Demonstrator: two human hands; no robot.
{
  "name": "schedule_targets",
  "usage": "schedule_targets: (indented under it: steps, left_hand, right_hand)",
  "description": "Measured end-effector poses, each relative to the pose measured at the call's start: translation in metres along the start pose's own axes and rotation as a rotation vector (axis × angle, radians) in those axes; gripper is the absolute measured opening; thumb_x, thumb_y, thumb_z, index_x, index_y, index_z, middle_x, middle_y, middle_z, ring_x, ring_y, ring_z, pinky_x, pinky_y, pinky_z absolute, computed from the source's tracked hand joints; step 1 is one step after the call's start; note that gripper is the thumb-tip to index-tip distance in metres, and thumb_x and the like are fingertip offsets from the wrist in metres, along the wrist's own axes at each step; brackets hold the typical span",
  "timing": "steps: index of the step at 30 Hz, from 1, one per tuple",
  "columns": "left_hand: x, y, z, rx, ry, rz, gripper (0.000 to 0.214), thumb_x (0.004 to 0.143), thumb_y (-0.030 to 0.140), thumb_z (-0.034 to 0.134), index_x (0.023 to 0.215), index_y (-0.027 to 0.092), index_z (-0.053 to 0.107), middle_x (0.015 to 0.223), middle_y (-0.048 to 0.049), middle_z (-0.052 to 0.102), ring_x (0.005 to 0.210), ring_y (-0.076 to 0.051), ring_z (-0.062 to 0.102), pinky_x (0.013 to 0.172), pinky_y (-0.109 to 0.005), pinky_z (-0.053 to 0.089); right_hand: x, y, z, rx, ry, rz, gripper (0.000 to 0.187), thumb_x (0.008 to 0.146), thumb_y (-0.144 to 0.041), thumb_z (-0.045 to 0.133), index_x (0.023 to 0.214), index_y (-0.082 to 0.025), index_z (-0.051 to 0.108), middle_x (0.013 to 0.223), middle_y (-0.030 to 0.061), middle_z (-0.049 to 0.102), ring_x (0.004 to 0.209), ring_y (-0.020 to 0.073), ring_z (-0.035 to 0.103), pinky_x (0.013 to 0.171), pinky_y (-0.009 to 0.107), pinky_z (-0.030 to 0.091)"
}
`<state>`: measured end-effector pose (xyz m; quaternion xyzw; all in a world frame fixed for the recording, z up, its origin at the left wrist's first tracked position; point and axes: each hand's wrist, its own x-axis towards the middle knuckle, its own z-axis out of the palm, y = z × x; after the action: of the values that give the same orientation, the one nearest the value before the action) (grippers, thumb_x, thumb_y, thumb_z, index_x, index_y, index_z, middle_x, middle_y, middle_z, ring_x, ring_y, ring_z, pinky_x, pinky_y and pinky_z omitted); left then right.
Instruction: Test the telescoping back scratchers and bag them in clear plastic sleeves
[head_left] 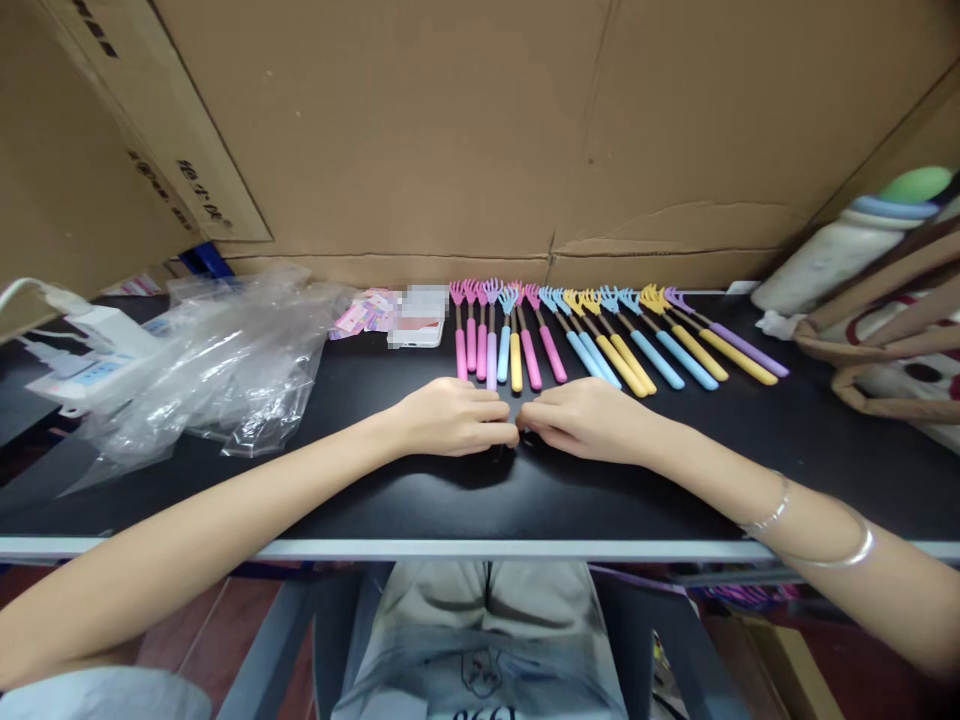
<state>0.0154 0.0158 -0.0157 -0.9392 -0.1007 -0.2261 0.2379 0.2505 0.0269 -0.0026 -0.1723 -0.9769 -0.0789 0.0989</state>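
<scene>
My left hand (465, 418) and my right hand (581, 420) rest low over the black tabletop, almost fingertip to fingertip. Both have their fingers curled and pinched together. Whatever lies between the fingertips is too small or hidden to make out. Just beyond them, a row of back scratchers lies with claw heads pointing away: pink (551, 340), light blue (645, 347), yellow (690, 340) and purple (750, 348) ones among them. The left knuckles are close to the handle of a lilac back scratcher (491, 355).
Crumpled clear plastic bags (232, 350) cover the left side beside a white power strip (97, 370). Small printed cards (364, 312) and a phone-like white object (424, 318) lie behind. A bottle (840, 250) and a brown-handled bag (862, 385) stand right. Cardboard (450, 130) walls the back.
</scene>
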Motion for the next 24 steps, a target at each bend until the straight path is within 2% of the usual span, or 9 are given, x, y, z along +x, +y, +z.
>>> schedule_targets:
  steps: [24]
  left_hand:
    - [0.0021, 0.0017, -0.0028, -0.026, 0.002, -0.01, 0.026, 0.094, 0.016, 0.038, 0.084, 0.024, 0.062, 0.068, 0.0038, 0.059, 0.064, -0.011, 0.051, 0.055, -0.024, 0.035]
  right_hand:
    - [-0.004, 0.0005, -0.0049, 0.071, -0.046, 0.065, 0.021, 0.092, -0.02, 0.042, 0.09, -0.019, 0.063, 0.073, 0.0004, 0.067, 0.062, 0.0103, 0.059, 0.06, 0.022, 0.034]
